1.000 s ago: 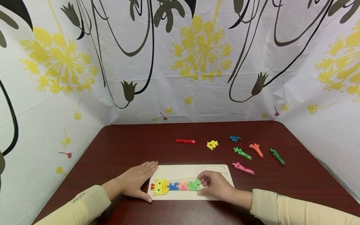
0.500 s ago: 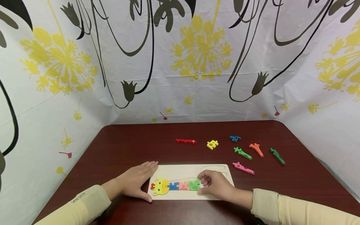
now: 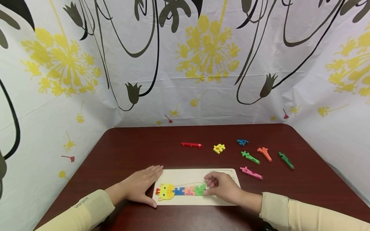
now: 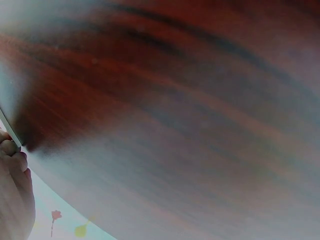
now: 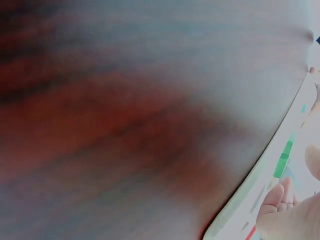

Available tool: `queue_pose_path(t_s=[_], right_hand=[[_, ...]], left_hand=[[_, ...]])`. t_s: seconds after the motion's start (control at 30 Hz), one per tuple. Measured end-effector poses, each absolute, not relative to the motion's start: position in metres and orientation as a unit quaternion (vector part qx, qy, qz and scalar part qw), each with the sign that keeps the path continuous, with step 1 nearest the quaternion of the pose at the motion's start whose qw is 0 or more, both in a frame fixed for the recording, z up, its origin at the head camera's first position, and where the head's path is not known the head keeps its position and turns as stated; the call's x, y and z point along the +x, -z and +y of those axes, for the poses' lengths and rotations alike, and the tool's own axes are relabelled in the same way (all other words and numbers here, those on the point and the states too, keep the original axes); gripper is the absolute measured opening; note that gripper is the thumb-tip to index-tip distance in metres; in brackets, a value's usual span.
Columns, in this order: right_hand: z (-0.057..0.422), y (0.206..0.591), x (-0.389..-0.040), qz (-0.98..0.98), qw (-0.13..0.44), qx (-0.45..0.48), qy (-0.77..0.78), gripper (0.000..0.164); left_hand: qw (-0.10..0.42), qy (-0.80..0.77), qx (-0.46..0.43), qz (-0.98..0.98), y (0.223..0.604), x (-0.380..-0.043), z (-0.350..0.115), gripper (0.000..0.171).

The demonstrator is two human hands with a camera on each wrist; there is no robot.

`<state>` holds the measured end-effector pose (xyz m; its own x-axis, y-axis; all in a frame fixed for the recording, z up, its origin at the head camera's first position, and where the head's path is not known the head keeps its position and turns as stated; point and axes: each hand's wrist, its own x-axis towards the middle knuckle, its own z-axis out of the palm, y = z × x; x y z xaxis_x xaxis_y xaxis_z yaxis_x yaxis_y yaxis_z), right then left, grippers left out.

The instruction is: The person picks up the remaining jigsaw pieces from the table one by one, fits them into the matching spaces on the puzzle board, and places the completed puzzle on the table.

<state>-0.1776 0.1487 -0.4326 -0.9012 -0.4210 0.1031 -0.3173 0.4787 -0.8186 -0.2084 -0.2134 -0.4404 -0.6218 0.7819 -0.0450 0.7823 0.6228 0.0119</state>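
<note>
A pale wooden puzzle board [image 3: 185, 175] lies on the table in the head view. In its recess sit a yellow giraffe-head piece [image 3: 166, 192], then a blue piece [image 3: 179, 191], a salmon piece [image 3: 189, 191] and a green piece [image 3: 199, 190], joined in a row. My left hand [image 3: 140, 186] rests against the board's left end, fingers extended at the far corner and thumb at the near one. Over the right half hovers my right hand [image 3: 224, 187], its fingers loosely curled, thumb and fingertips beside the green piece. The right wrist view shows a gap between thumb and fingers [image 5: 272, 202].
Behind the board lie loose puzzle pieces: a red strip [image 3: 191, 145], a yellow piece [image 3: 219, 148] and a blue piece [image 3: 242, 142]. Long green [image 3: 250, 157], orange [image 3: 264, 154], dark green [image 3: 286, 160] and pink [image 3: 251, 173] ones are to the right. Patterned cloth [image 3: 202, 106] hangs behind the table.
My right hand has shifted slightly up from the board, its thumb rising beside the green piece. The left hand keeps its place, and the joined pieces look the same.
</note>
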Motion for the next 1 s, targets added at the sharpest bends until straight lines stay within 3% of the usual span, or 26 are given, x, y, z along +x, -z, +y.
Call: queue_pose_path(t_s=[0.43,1.0], right_hand=[[0.143,0.418,-0.202,0.869,0.003,-0.172,0.464,0.036],[0.139,0.414,-0.251,0.867,-0.01,-0.115,0.484,0.043]], left_hand=[[0.034,-0.004,0.431,0.902,0.439,-0.208,-0.213,0.117],[0.035,-0.004,0.43,0.902,0.441,-0.209,-0.213,0.117]])
